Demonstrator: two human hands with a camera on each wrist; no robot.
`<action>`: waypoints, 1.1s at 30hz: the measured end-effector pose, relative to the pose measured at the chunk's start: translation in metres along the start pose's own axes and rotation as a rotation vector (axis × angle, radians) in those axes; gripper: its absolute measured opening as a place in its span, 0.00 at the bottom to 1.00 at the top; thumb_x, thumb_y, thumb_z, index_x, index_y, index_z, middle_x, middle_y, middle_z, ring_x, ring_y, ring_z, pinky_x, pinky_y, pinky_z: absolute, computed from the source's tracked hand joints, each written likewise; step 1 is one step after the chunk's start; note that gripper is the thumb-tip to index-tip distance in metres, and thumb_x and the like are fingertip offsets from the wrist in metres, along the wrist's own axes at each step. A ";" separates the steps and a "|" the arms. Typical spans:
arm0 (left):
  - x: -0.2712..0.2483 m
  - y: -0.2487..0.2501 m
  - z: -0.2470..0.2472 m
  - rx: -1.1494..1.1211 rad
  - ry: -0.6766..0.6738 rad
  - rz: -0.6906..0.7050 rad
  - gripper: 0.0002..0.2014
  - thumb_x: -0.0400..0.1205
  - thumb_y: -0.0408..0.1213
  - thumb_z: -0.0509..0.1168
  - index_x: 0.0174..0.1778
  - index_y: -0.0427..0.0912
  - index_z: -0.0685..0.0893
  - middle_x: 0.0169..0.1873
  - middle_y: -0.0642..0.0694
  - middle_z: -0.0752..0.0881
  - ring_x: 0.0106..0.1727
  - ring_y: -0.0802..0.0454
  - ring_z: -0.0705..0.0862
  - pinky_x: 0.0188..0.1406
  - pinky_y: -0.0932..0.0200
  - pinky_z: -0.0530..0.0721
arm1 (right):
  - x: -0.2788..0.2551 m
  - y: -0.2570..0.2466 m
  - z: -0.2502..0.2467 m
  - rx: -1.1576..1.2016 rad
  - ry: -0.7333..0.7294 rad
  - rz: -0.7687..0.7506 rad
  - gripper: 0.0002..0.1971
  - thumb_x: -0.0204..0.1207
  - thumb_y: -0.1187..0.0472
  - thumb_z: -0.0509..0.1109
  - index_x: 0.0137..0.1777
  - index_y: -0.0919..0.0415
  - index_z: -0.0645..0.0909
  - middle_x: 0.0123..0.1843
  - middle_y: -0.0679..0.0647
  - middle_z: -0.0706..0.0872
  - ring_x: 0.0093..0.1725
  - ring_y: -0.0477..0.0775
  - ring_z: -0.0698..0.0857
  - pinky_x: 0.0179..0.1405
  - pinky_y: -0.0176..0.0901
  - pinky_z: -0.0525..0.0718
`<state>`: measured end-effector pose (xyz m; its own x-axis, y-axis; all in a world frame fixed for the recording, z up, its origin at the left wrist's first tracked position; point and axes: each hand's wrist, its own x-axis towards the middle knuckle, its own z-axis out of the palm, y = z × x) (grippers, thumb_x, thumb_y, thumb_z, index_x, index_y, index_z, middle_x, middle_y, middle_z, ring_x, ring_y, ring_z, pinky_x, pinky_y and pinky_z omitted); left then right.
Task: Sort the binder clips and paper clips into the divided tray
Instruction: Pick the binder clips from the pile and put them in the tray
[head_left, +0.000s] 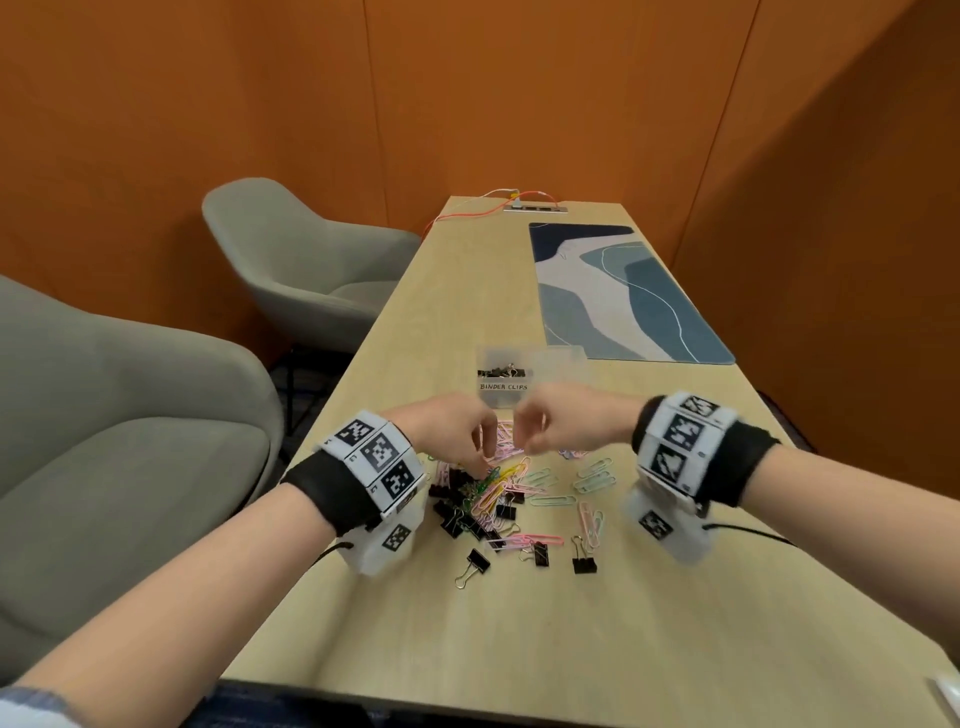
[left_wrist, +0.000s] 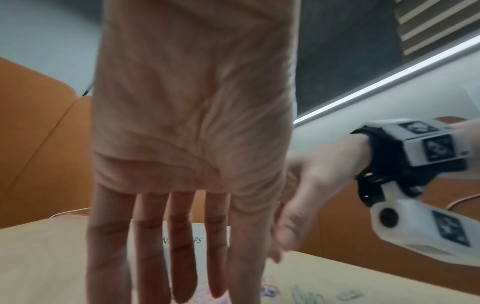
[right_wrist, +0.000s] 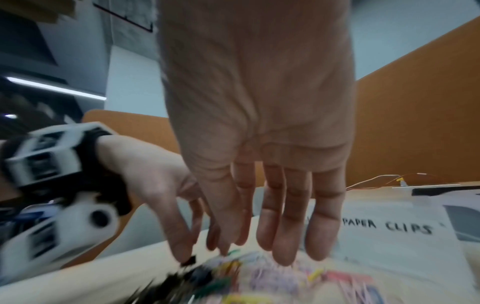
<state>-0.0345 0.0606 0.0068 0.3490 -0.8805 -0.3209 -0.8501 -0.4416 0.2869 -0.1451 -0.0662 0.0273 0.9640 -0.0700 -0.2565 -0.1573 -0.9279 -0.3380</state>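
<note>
A mixed pile of black binder clips and coloured paper clips lies on the wooden table. A few binder clips sit apart nearer me, and pale green paper clips lie to the right. Beyond the pile stands the clear divided tray, its left part labelled BINDER CLIPS and holding several black clips; its other label reads PAPER CLIPS. My left hand reaches down with straight fingers, one fingertip touching a black clip. My right hand hovers beside it, its loose fingers holding nothing.
A blue patterned desk mat lies behind the tray on the right. A power strip with an orange cable sits at the table's far end. Two grey armchairs stand to the left. Orange walls enclose the table.
</note>
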 end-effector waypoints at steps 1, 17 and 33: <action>-0.001 0.001 0.003 0.044 -0.018 -0.010 0.17 0.72 0.38 0.75 0.55 0.42 0.84 0.49 0.46 0.84 0.46 0.51 0.79 0.42 0.60 0.76 | -0.009 -0.001 0.008 -0.024 -0.034 -0.011 0.07 0.75 0.64 0.68 0.50 0.60 0.85 0.45 0.50 0.86 0.45 0.48 0.82 0.47 0.41 0.81; -0.004 -0.002 0.012 0.051 -0.034 -0.032 0.15 0.74 0.30 0.70 0.57 0.41 0.84 0.40 0.50 0.80 0.40 0.52 0.79 0.37 0.61 0.76 | -0.015 0.018 0.055 -0.092 0.099 -0.047 0.08 0.72 0.63 0.68 0.50 0.58 0.81 0.48 0.52 0.73 0.46 0.51 0.74 0.51 0.44 0.77; -0.001 -0.008 0.011 -0.077 0.125 0.034 0.08 0.73 0.34 0.73 0.42 0.46 0.80 0.33 0.54 0.80 0.38 0.53 0.80 0.36 0.63 0.76 | -0.012 0.023 0.048 -0.149 0.228 -0.105 0.05 0.77 0.62 0.61 0.49 0.61 0.76 0.44 0.51 0.75 0.43 0.52 0.74 0.46 0.43 0.73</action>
<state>-0.0321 0.0671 -0.0053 0.3713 -0.9075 -0.1963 -0.8310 -0.4191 0.3657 -0.1701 -0.0692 -0.0207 0.9993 -0.0360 -0.0116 -0.0376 -0.9768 -0.2110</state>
